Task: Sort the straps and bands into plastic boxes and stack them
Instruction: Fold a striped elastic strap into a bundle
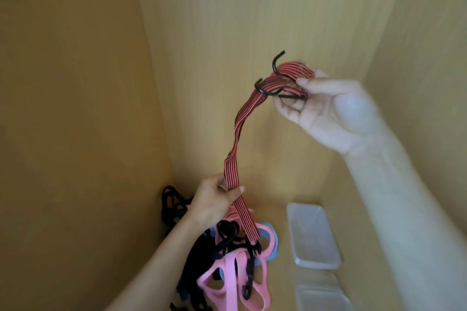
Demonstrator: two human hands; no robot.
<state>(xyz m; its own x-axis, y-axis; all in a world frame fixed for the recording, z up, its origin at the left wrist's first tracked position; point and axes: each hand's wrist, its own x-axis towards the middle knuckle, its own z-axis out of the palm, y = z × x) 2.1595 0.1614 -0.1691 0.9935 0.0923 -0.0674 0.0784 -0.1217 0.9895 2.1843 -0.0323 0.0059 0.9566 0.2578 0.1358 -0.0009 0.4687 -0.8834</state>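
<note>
Red-and-black striped elastic is making up the strap (237, 129) being handled, a flat ribbed band with black hooks (276, 63) at its upper end. The right hand (326, 108) is pinching the gathered upper loops and hooks between thumb and fingers, held high. The left hand (214, 199) is gripping the strap lower down, fingers curled round it, just above the pile (227, 267) of pink and blue bands and black straps. The strap's lower end is hanging into that pile; whether it is caught there cannot be told. The step in hand looks like folding this strap into a bundle. The next move is calling for drawing the tail free, gathering it, and lowering it into the clear plastic box (313, 235) lying near the pile; another box (321, 293) is sitting nearer the camera.
</note>
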